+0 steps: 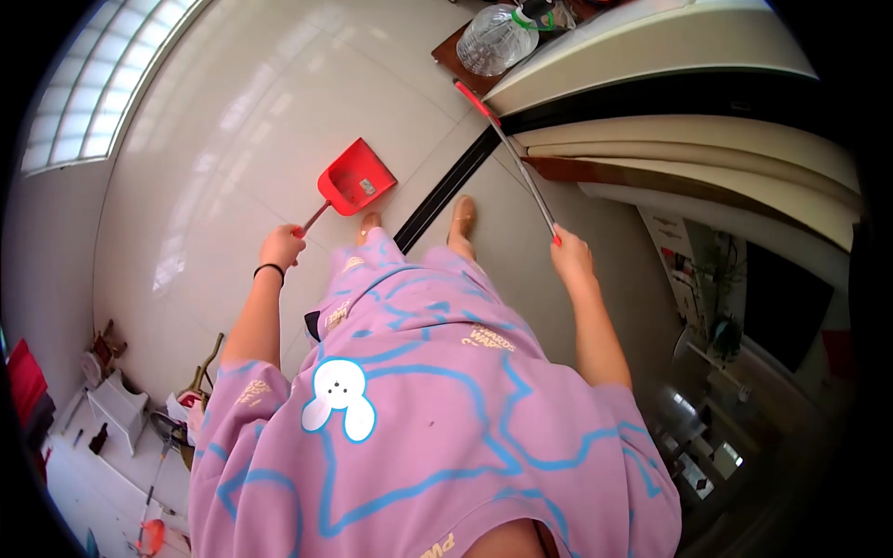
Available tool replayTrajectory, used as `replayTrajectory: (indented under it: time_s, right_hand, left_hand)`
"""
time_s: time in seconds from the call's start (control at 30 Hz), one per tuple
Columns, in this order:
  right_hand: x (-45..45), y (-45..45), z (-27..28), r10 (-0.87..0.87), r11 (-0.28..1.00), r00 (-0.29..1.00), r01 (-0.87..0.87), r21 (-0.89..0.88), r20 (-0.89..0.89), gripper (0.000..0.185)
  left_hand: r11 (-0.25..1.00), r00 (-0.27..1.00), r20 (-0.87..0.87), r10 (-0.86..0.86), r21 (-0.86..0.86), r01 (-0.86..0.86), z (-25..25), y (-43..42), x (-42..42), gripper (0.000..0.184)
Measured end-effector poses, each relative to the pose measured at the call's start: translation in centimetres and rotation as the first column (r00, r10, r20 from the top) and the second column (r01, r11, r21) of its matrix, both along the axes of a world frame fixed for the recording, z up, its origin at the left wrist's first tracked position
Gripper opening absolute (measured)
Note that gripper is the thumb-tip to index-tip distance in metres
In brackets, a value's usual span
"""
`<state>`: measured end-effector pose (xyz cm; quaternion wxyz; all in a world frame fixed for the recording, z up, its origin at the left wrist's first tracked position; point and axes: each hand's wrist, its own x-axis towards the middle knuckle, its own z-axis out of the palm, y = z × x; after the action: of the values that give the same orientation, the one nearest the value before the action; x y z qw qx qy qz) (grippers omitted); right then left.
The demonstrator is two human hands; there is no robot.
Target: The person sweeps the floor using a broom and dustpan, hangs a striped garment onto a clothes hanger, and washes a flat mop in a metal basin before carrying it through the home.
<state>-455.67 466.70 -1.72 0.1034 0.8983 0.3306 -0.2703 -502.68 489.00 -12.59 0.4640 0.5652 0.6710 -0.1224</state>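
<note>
Red dustpan (356, 179): lay left of the dark floor strip (448, 189), open edge angled toward it. Whether the pan touched the floor or hung just above it, could not tell. Its handle (317, 218) ran slantwise down to the left grip (283, 247), closed round the handle's end; this was the nearer hand, the pan lying ahead and a little to its right.

Metal pole (527, 179): right of the strip, long axis slanting from the right grip (573, 256) up-left to a red end piece (474, 99) near the strip's far end. Right grip closed round the shaft, across the strip from the dustpan.

Tan shoes, one (369, 223) left of the strip, one (464, 216) right. Clear bottle (498, 40) beyond the far end.

Writing: pale label (366, 186) inside the pan, illegible. Purple garment (409, 446), near side of strip, carried print perhaps reading "WARDS"; the lens bent and blurred it.
</note>
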Motion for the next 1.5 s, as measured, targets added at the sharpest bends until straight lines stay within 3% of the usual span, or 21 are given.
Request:
replayTrajectory:
  time_s: [0.2,0.27,0.3,0.37,0.4,0.47,0.6,0.73,0.8,0.83,0.93,1.0,1.03,1.07,1.1,1.23,1.3,1.33,1.4,1.43,1.5]
  right_hand:
    - [-3.1,1.1,-3.6,-0.061,0.998,0.998,0.061,0.021,-0.007,0.043]
    - [-6.0,2.0,-2.2,-0.276,0.961,0.936,0.265,-0.079,-0.217,0.046]
    - [-7.1,1.8,-2.0,-0.277,0.961,0.938,0.266,-0.078,-0.209,0.046]
    - [-9.0,0.8,-1.8,-0.453,0.881,0.765,0.462,-0.101,-0.458,0.049]
    - [-9.8,0.2,-1.3,-0.458,0.879,0.764,0.465,-0.104,-0.455,0.049]
    - [-10.8,-0.8,0.4,-0.487,0.825,0.618,0.557,-0.093,-0.617,0.051]
    - [-7.6,-4.3,4.1,-0.497,0.816,0.526,0.554,-0.166,-0.690,0.048]
    - [-8.3,-5.3,7.8,-0.500,0.841,0.617,0.514,-0.170,-0.608,0.045]
    - [-10.6,-4.2,8.1,-0.288,0.957,0.878,0.281,-0.076,-0.383,0.044]
    - [-11.4,-4.6,6.1,-0.023,0.998,0.955,0.038,0.045,-0.295,0.046]
    - [-13.1,-3.1,3.4,0.042,0.997,0.949,-0.060,-0.047,-0.313,0.046]
    - [-12.6,-4.6,1.6,0.058,0.997,0.934,-0.035,0.072,-0.354,0.045]
    - [-11.9,-4.3,2.9,-0.185,0.978,0.823,0.210,-0.016,-0.537,0.044]
    - [-10.9,-4.4,3.6,-0.400,0.897,0.625,0.417,-0.146,-0.670,0.044]
    - [-9.1,-5.4,4.2,-0.464,0.850,0.547,0.497,-0.176,-0.697,0.042]
    - [-9.4,-6.9,8.4,-0.461,0.879,0.662,0.432,-0.202,-0.591,0.043]
    - [-11.6,-6.9,8.1,-0.191,0.978,0.888,0.209,-0.004,-0.418,0.045]
    - [-12.2,-6.9,6.7,-0.159,0.982,0.888,0.189,0.026,-0.431,0.045]
    - [-13.5,-7.3,1.7,0.196,0.980,0.951,-0.196,0.024,-0.238,0.047]
    - [-14.0,-7.6,-0.2,0.222,0.975,0.944,-0.216,0.054,-0.245,0.047]
    - [-14.0,-8.0,-2.5,0.187,0.930,0.866,-0.004,0.368,-0.464,0.045]
  left_hand:
    - [0.967,0.967,-0.040,-0.252,-0.054,0.249,0.6,4.9,3.6,0.023]
    - [0.957,0.957,-0.037,-0.287,-0.054,0.284,0.6,5.5,4.4,0.023]
    - [0.948,0.947,-0.049,-0.317,-0.046,0.315,0.9,5.4,5.0,0.021]
    - [0.927,0.921,-0.109,-0.375,-0.046,0.372,1.0,5.3,6.2,0.018]
    - [0.925,0.919,-0.106,-0.379,-0.049,0.376,1.0,5.1,6.5,0.018]
    - [0.933,0.918,-0.182,-0.353,0.004,0.359,0.8,4.9,7.5,0.022]
    - [0.937,0.912,-0.221,-0.347,-0.033,0.348,0.7,5.4,8.1,0.024]
    - [0.928,0.893,-0.255,-0.371,-0.058,0.369,0.8,5.5,8.0,0.025]
    - [0.922,0.883,-0.279,-0.377,-0.022,0.386,1.1,5.3,8.3,0.025]
    - [0.922,0.882,-0.282,-0.377,-0.020,0.388,1.2,5.3,8.3,0.025]
    - [0.924,0.880,-0.296,-0.372,-0.023,0.383,1.3,5.6,8.7,0.026]
    - [0.926,0.888,-0.282,-0.363,-0.007,0.376,1.4,5.5,8.6,0.026]
    - [0.925,0.887,-0.281,-0.366,-0.005,0.380,1.4,5.5,8.6,0.026]
    - [0.923,0.886,-0.278,-0.370,-0.002,0.385,1.1,5.6,8.5,0.026]
    - [0.922,0.886,-0.275,-0.373,0.000,0.388,1.0,5.7,8.7,0.026]
    - [0.929,0.895,-0.267,-0.357,-0.002,0.370,-0.2,5.5,8.2,0.026]
    - [0.905,0.886,-0.261,-0.384,0.081,0.417,-2.0,5.7,7.6,0.022]
    - [0.904,0.882,-0.265,-0.389,0.071,0.421,-1.3,5.6,7.8,0.027]
    - [0.905,0.885,-0.284,-0.368,0.110,0.412,-1.1,5.4,7.7,0.031]
    - [0.906,0.887,-0.263,-0.379,0.090,0.414,-0.6,5.3,7.7,0.033]
    - [0.912,0.904,-0.228,-0.360,0.117,0.393,-1.0,5.1,7.2,0.032]
